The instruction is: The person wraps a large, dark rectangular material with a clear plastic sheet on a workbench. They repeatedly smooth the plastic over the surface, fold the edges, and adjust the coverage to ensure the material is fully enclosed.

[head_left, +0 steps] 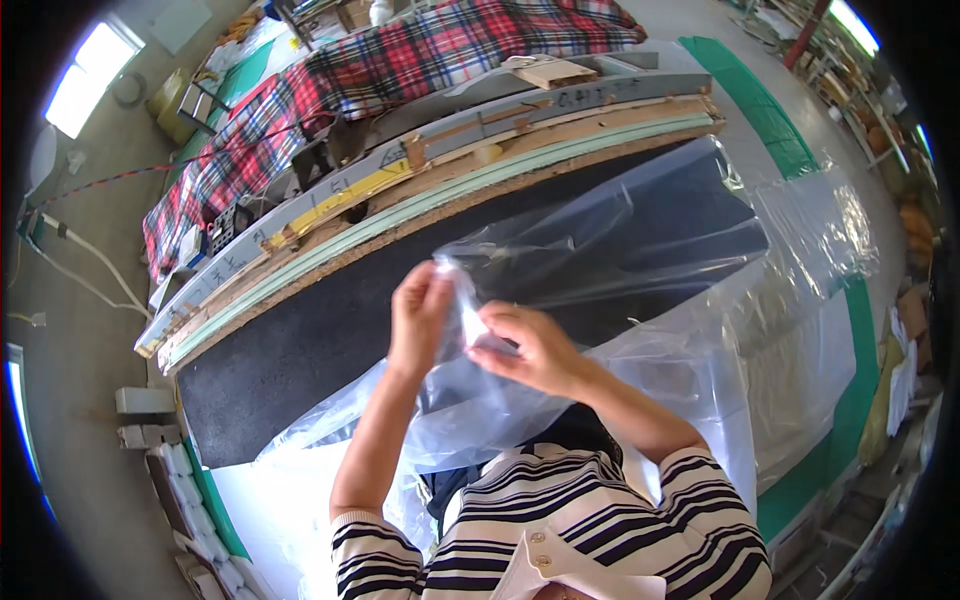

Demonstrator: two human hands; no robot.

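Observation:
My left hand [418,318] and my right hand [535,350] are raised in front of me, both pinching the edge of a clear plastic bag [560,260]. The fingers of the two hands are close together at the bag's rim, with the film bunched between them. The bag billows out over the black work table [300,350] and hangs down toward my striped top. Something dark shows through the film below my hands; I cannot tell what it is.
More clear plastic sheeting [800,330] lies spread over the table's right side. Long wooden and grey boards [450,160] run along the table's far edge. A red plaid cloth [400,60] covers things behind them. White blocks [185,490] are stacked at the lower left.

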